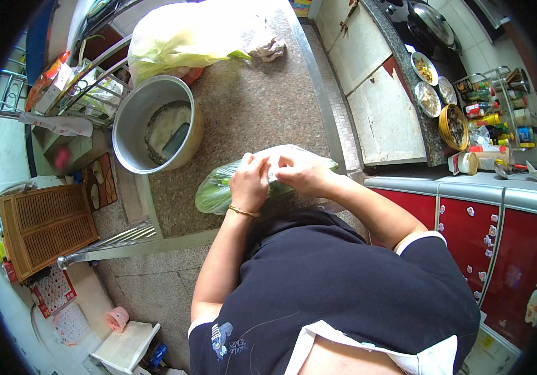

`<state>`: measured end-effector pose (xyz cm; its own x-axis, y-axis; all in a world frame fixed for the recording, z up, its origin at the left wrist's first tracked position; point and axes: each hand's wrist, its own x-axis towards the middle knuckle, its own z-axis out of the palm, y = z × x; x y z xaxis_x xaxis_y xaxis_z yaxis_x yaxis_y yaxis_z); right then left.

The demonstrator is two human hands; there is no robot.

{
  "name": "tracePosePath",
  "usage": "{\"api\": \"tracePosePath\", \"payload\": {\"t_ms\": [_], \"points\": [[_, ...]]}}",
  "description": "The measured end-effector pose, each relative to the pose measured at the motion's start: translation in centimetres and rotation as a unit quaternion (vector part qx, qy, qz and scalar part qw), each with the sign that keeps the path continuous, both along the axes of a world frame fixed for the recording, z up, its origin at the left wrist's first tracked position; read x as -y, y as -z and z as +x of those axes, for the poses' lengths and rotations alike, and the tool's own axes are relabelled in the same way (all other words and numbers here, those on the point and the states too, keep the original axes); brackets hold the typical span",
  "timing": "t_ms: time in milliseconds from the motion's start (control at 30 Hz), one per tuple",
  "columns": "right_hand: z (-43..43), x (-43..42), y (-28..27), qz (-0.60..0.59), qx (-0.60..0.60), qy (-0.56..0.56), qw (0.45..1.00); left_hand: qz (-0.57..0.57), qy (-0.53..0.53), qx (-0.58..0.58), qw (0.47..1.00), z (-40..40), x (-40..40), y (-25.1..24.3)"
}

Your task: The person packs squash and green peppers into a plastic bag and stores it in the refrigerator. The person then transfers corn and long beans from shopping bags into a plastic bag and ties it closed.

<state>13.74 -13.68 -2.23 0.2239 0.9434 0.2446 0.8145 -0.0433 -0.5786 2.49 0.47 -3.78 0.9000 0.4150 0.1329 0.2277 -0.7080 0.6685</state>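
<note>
A clear plastic bag of green vegetables (216,187) lies on the speckled stone counter (259,103), close against my body. Both hands meet over the top of the bag. My left hand (249,180), with a gold-coloured bracelet at its wrist, pinches the plastic between thumb and fingers. Close beside it, my right hand (306,174) also has its fingertips on the plastic. The fingertips almost touch, and what exactly they grip is partly hidden. A deep metal pot (193,117) stands to the left, with cloudy contents and a dark object inside.
A large pale plastic bag (170,42) with leafy greens and a crumpled cloth (267,46) lie at the counter's far end. Metal railings (104,84) border the left side. Across the aisle stand plates of food (424,68), a bamboo basket (453,126), bottles and a covered wok (431,23).
</note>
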Motion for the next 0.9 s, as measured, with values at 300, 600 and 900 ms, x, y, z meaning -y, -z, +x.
{"api": "tracePosePath", "payload": {"t_ms": [300, 600, 900], "points": [[1.3, -0.2, -0.5, -0.120, -0.193, -0.015, 0.974, -0.055, 0.057, 0.055, 0.995, -2.1, 0.8, -0.8], [2.2, -1.4, -1.6, -0.139, -0.254, -0.055, 0.956, -0.043, -0.007, 0.046, 0.998, -2.3, 1.8, -0.8], [-2.6, -0.2, 0.4, -0.012, -0.094, 0.099, 0.991, -0.128, -0.097, -0.002, 0.987, -1.4, 2.3, -0.2]]}}
